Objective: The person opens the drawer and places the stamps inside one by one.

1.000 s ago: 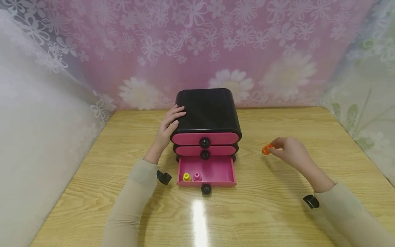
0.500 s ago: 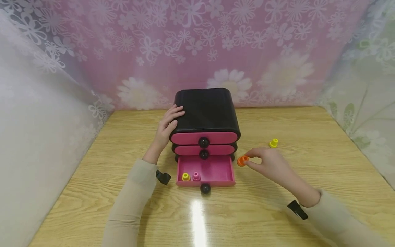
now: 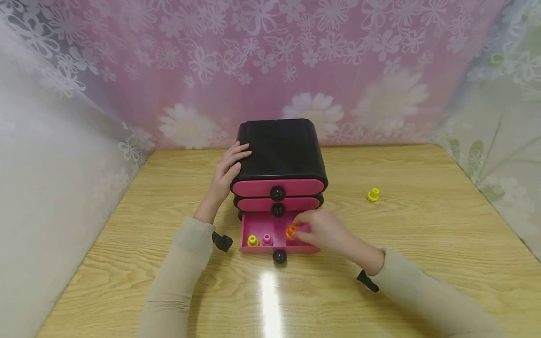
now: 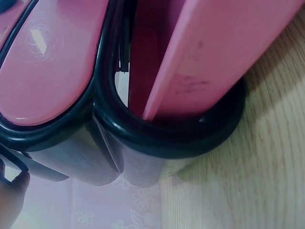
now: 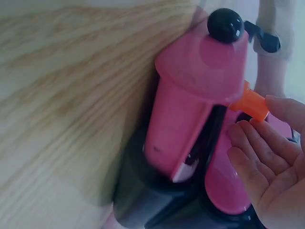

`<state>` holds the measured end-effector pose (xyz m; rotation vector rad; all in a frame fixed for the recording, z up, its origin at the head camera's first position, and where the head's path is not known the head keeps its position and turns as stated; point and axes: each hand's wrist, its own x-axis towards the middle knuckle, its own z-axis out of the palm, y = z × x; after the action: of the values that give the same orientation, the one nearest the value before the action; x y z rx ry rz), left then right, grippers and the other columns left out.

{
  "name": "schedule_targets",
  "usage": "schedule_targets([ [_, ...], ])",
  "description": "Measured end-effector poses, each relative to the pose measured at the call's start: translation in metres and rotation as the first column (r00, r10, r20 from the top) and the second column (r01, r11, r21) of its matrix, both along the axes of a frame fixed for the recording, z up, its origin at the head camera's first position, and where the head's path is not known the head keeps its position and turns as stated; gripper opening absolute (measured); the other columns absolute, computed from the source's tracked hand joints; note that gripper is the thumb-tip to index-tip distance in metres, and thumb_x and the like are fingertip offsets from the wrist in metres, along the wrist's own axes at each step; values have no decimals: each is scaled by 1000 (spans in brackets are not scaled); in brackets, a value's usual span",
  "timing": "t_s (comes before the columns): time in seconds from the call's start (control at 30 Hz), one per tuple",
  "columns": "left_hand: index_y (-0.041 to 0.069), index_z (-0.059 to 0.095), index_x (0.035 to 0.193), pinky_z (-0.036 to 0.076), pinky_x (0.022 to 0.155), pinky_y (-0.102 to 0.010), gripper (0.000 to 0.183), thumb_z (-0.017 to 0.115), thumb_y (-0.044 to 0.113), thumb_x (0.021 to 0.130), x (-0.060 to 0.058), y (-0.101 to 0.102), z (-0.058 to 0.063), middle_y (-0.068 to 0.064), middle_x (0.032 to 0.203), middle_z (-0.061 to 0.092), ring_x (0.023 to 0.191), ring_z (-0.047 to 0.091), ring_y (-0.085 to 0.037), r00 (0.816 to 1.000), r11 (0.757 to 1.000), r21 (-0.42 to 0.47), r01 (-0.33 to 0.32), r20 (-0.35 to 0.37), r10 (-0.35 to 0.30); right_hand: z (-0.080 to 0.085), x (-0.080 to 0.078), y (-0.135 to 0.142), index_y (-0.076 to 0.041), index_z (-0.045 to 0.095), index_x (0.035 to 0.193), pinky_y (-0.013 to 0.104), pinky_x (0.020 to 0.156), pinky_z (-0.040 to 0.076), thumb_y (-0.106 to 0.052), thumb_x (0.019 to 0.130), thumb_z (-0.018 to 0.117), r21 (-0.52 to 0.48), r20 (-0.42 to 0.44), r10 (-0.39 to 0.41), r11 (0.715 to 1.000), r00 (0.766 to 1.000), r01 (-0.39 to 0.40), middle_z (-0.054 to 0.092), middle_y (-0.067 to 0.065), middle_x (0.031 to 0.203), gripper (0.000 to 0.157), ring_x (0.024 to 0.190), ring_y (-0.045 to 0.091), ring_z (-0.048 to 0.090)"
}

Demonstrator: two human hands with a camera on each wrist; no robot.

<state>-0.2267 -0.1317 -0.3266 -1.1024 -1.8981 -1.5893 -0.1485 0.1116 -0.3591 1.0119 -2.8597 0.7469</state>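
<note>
In the head view a black chest of drawers with pink fronts stands on the table, its bottom drawer pulled out. My left hand rests on the chest's top left edge. Between thumb and fingers my right hand pinches a small orange stepped peg over the right half of that drawer. The orange peg also shows in the right wrist view, near the drawer's rim. A yellow peg and a pink peg stand side by side in the drawer's front left.
Another yellow peg stands on the wooden table right of the chest. The upper two drawers are closed, each with a round black knob. A pink floral cloth hangs behind the table.
My right hand has carried the orange peg leftward from the table's right side to over the drawer. This uncovered the yellow peg on the table. My left hand stays on the chest.
</note>
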Motion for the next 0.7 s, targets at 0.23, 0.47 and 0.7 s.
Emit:
schedule_targets([
  [0.23,-25,46,105,13,104,-45,32,33,-11,79,1,0,1,-42,119,35,121,17,-52,1000,1000,-6,-1,1,1,-11,-5,-16,-10,68,82,19,57,44,-16,74,67,69,58,33,997,998,-37,59,-10,69,9,61,7,53],
  [0.47,-25,46,106,12,104,-46,32,33,-12,79,0,0,1,-41,119,36,122,16,-52,1000,1000,-6,-1,-10,1,-17,-7,-23,-14,67,79,18,45,30,-17,74,67,112,19,47,992,999,-49,47,-12,58,6,49,3,37],
  [0.7,-26,46,105,13,104,-47,32,33,-12,79,1,1,2,-42,118,36,121,17,-52,1000,1000,-5,-5,-8,5,-19,-8,-24,-16,65,76,19,44,29,-19,75,66,138,14,30,990,999,-31,44,-12,55,3,48,3,36],
])
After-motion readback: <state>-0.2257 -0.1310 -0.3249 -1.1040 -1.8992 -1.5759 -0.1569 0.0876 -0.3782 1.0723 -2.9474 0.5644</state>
